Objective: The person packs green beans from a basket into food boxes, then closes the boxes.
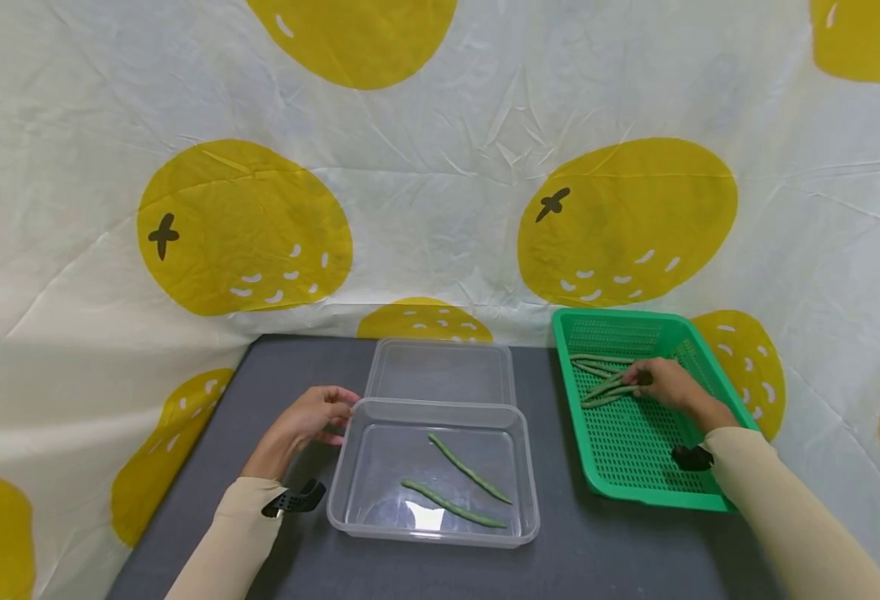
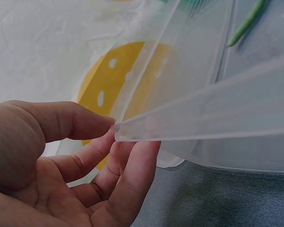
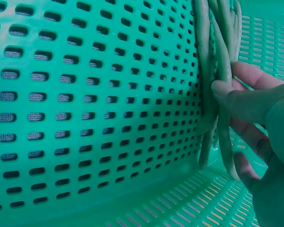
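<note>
Several green beans (image 1: 603,385) lie bunched near the far end of the green basket (image 1: 638,487), and the bunch is pinched between the thumb and fingers of the right hand (image 1: 668,385); in the right wrist view the thumb (image 3: 241,101) is pressed across the pods. Two beans (image 1: 464,487) are already lying in the clear container (image 1: 350,508) at mid-table. Its near-left corner is held lightly between the fingertips and thumb of the left hand (image 1: 307,419), the grip closed on the rim only. A second clear tray (image 1: 440,371) is set just behind it on the grey table (image 1: 575,550). With many pods taken at once, a loose one could likely slip out; the lightly held container might shift if bumped.
</note>
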